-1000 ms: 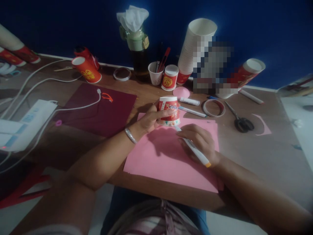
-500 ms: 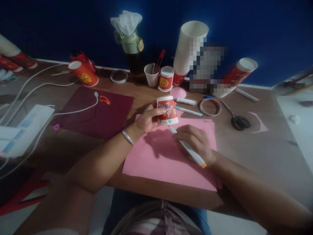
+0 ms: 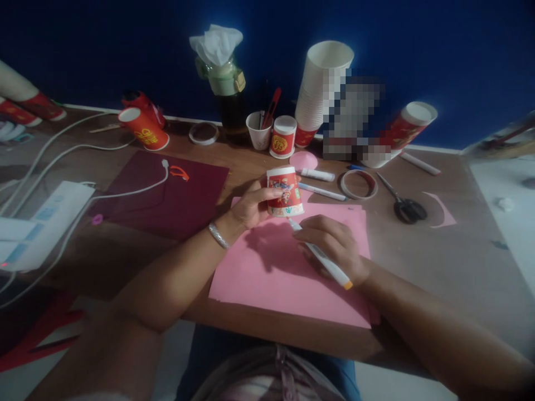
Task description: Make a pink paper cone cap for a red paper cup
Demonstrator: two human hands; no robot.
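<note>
A red and white paper cup (image 3: 286, 195) is upside down in my left hand (image 3: 253, 207), held above a stack of pink paper (image 3: 288, 278). My thumb lies across the cup's printed side, and the other fingers are mostly hidden behind it. Small coloured marks run along the white band at its lower rim. In my right hand (image 3: 330, 242) is a white marker (image 3: 330, 266) with an orange end, gripped like a pen. Its tip points up at the cup's lower rim; I cannot tell whether they touch.
Behind the cup lie a capped marker (image 3: 317, 175), a blue-tipped marker (image 3: 324, 192) and a tape roll (image 3: 358, 184). Black-handled scissors (image 3: 409, 210) rest at the right. Stacked paper cups (image 3: 321, 83) and a bottle (image 3: 229, 100) stand by the wall. White cables (image 3: 121, 192) cross the left side.
The view has shifted slightly. Both hands keep nearly the same pose, with the cup and the marker still held.
</note>
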